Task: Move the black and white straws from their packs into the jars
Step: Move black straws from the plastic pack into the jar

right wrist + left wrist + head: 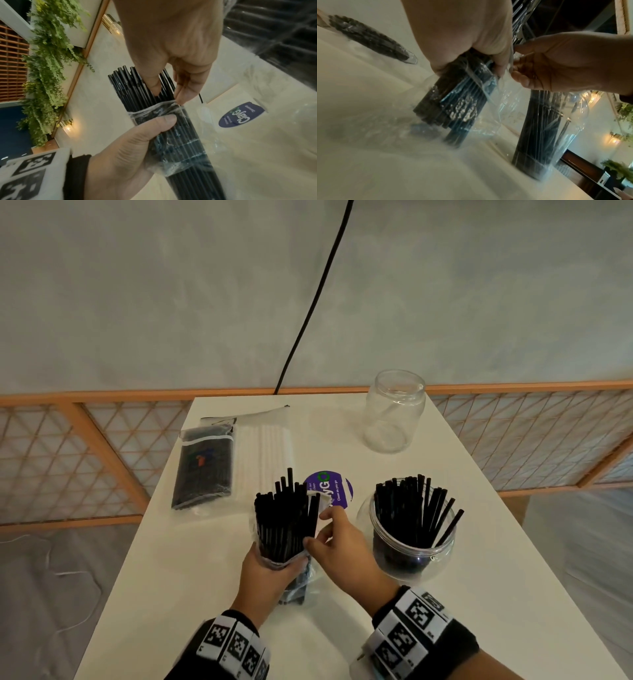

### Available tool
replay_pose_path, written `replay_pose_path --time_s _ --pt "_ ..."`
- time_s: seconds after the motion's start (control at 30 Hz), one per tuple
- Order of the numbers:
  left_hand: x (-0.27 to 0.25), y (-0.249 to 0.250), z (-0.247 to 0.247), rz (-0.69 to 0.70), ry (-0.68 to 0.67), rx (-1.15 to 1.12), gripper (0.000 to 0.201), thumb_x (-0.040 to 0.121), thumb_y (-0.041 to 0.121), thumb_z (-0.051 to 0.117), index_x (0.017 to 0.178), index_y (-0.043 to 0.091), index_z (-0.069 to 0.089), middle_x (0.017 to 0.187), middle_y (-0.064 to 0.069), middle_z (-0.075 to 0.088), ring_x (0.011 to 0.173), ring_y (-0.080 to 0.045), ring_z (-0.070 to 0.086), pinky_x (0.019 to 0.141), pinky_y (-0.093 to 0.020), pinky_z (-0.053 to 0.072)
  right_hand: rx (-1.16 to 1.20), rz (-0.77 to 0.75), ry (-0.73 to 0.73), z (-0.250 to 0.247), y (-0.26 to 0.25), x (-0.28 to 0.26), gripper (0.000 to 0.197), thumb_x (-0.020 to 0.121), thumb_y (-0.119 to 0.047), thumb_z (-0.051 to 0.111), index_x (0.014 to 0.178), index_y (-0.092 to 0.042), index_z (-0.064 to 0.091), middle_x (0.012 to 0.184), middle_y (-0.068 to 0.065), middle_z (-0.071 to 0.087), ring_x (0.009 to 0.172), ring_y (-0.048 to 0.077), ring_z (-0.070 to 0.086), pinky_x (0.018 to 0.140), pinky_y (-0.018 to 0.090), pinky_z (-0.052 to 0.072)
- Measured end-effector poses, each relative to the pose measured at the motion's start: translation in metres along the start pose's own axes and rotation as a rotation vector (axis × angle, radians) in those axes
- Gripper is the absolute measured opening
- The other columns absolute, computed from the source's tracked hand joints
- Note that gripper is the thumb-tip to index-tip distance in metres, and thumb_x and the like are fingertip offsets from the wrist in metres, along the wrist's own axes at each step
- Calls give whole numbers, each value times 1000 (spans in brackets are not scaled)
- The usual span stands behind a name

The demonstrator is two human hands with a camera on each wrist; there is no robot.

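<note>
Head view — two jars (395, 412), three straw packs (203, 463).

Bare table (205, 559) left of hands; purple lid (337, 489) just beyond; straw-filled jar (412, 537) blocks right.

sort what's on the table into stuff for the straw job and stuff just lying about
For the job:
opened clear pack of black straws
sealed black straw pack
white straw pack
clear jar holding black straws
empty clear jar

Lying about:
round purple label
black cable
</note>
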State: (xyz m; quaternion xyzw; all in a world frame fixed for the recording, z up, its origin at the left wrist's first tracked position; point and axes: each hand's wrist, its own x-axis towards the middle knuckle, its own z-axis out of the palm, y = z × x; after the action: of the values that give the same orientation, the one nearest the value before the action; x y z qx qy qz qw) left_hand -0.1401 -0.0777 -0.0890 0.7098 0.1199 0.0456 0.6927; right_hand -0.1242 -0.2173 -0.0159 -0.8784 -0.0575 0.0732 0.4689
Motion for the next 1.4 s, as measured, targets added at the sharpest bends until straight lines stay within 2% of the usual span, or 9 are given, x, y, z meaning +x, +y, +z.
replay_pose_path --time_s 0.17,0.33,0.5,0.63,0.83,0.97,1.03,1.17,1.4 --pt "0 -4 1 -10 -10 -54 60 44 21 85 99 11 64 85 -2 75 82 -14 71 69 -27 58 55 -4 -94 1 -1 3 53 77 -24 71 122 -27 43 69 -8 54 62 4 53 61 18 41" --pt "1 0 6 -17 -84 -74 51 60 -16 78 96 16 60 78 9 75 79 -11 71 61 -17 54 -17 -70 -68 -2 1 9 37 72 -18 76 105 -18 60 73 -6 46 66 9 44 62 23 39" --pt "2 9 -6 40 -180 -45 92 43 6 89 120 29 45 115 -2 62 105 -20 64 81 -33 56 -60 -58 -45 -3 7 8 36 73 -23 76 105 -15 61 100 -3 47 86 13 47 73 23 41" --pt "1 24 -10 108 -188 -12 90 35 22 87 112 40 45 112 6 61 107 -10 61 87 -29 52 -57 -119 -52 -2 8 9 30 72 -19 77 94 -24 57 103 -8 47 101 12 45 87 27 43" --pt "-1 40 -6 137 -188 -24 82 33 13 83 102 30 43 102 -1 59 91 -1 64 71 -16 52 -26 -239 -102 -2 9 8 46 74 -9 72 118 -18 60 126 -9 52 116 9 44 98 24 38" --pt "2 39 -6 176 -215 -65 79 43 -6 77 109 22 44 102 0 62 91 -3 66 70 -14 52 26 -246 -101 -5 5 6 45 76 -6 68 113 -28 55 112 -12 60 100 0 49 89 12 35" --pt "6 34 -6 158 -220 -79 80 42 0 81 111 18 47 100 0 65 91 -5 68 70 -15 52 106 -178 -117 -4 7 6 50 74 -6 71 103 -37 44 103 -21 58 98 -6 53 88 14 39" --pt "11 16 -6 69 -229 -52 81 37 18 81 112 6 54 94 -4 71 93 -14 69 72 -19 53 154 -122 -171 3 13 5 69 67 -12 78 120 -35 39 106 -20 57 103 -5 53 86 9 41" --pt "7 5 -4 28 -220 40 67 43 16 80 107 12 57 85 15 73 82 -1 69 66 -12 51 202 -105 -154 10 24 9 59 68 -6 76 108 -42 50 111 -10 58 102 10 57 91 31 50"
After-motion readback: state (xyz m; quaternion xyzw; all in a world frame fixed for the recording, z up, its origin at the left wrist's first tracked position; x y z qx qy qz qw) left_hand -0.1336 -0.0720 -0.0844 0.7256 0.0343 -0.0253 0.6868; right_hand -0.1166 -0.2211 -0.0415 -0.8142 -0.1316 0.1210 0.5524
